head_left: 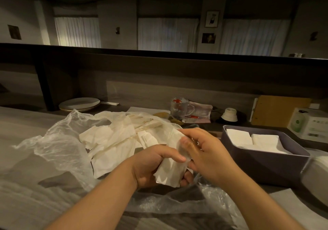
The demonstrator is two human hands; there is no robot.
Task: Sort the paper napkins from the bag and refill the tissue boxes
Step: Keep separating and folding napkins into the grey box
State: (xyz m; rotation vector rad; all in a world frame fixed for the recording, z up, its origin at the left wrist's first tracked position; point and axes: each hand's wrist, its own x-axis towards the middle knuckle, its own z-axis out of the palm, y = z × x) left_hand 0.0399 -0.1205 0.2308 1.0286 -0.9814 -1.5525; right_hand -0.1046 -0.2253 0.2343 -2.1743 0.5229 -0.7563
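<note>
A clear plastic bag (pixel 58 146) lies open on the table with several loose white napkins (pixel 113 141) spilling from it. My left hand (pixel 152 166) grips a small stack of white napkins (pixel 170 169) just above the bag. My right hand (pixel 207 153) pinches the top end of the same stack with its fingers curled on it. To the right stands a dark purple tissue box (pixel 266 164), open on top, with folded white napkins (pixel 255 141) lying inside.
A pale lid (pixel 317 173) sits at the right edge beside the box. Behind are stacked plates (pixel 79 104), a glass mug (pixel 181 107), a small white cup (pixel 229 114), a cardboard box (pixel 280 111) and a white carton (pixel 310 123).
</note>
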